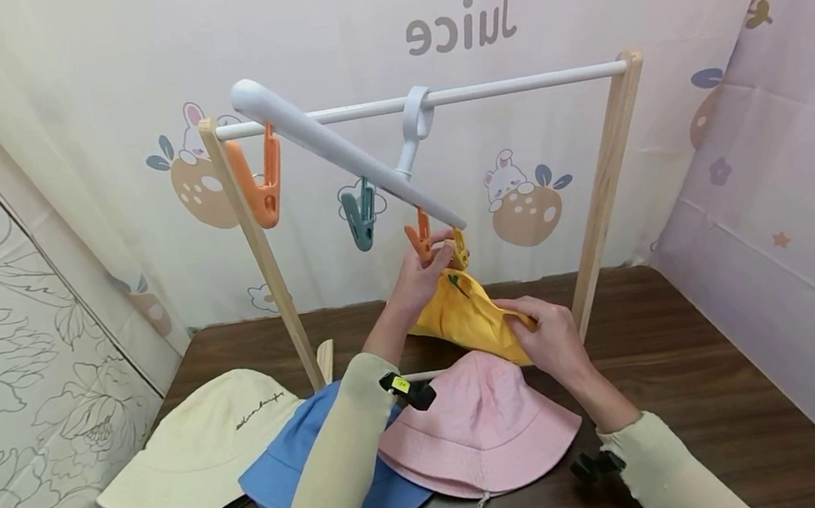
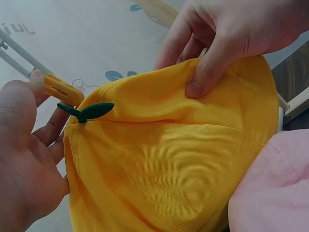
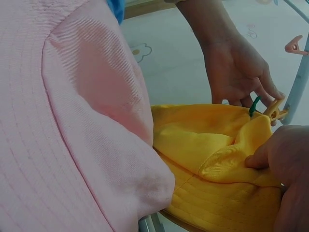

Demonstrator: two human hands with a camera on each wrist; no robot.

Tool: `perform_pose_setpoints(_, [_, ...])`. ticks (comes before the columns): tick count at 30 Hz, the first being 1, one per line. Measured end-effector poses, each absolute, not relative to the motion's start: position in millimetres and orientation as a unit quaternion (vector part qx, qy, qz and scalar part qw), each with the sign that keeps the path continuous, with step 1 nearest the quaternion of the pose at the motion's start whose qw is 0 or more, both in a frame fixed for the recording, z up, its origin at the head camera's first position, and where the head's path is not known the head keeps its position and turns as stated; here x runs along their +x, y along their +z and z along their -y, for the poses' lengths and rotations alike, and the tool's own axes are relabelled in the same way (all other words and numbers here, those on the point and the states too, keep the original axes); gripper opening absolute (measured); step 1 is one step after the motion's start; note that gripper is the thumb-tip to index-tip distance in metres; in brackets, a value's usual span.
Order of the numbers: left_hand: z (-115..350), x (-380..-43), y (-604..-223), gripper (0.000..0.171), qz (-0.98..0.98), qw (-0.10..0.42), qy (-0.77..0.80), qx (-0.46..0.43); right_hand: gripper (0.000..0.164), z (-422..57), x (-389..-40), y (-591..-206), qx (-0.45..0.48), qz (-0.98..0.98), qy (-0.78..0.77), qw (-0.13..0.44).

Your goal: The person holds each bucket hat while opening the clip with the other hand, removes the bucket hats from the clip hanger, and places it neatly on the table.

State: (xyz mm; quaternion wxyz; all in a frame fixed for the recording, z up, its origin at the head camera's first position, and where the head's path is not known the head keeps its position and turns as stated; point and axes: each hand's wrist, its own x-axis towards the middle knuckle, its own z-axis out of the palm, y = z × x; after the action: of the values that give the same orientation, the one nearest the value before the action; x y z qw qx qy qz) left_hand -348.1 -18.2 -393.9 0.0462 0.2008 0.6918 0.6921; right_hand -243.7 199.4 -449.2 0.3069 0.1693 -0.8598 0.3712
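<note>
My left hand [image 1: 418,279] pinches a yellow clip [image 2: 63,89] at the low end of the white hanger [image 1: 344,156]. Right under the clip is a yellow bucket hat [image 1: 461,323], its crown with a green sprout [image 2: 89,112] reaching up to the clip's tip. Thumb in front and fingers behind, my right hand [image 1: 548,334] grips that hat by its edge. A pink bucket hat [image 1: 483,421] lies just in front, overlapping the yellow one's lower edge in the head view.
The tilted hanger hooks over the white rod [image 1: 524,85] of a wooden-legged rack [image 1: 606,181]. It also carries a large orange clip [image 1: 263,191], a green clip [image 1: 361,217] and a small orange clip [image 1: 420,236]. Cream [image 1: 210,444] and blue [image 1: 373,484] bucket hats lie on the table [image 1: 695,389].
</note>
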Motion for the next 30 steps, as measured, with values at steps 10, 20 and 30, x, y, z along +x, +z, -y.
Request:
perform_pose_setpoints(10, [15.1,-346.5,-394.6,0.045,-0.692,0.037,0.689,0.211,0.035,-199.2,-243.0,-450.7,0.171,0.855,0.373,0.317])
perform_pose_setpoints(20, [11.8,-343.5,-391.9,0.045,-0.693,0.028,0.688,0.212,0.035,-200.0,-242.3,-451.1,0.172,0.853,0.378,0.315])
perform_pose_setpoints(30, [9.3,-343.4,-389.7,0.044,-0.683,0.022,0.693,0.230,0.035,-199.4,-243.1,-450.6,0.176,0.853,0.377,0.316])
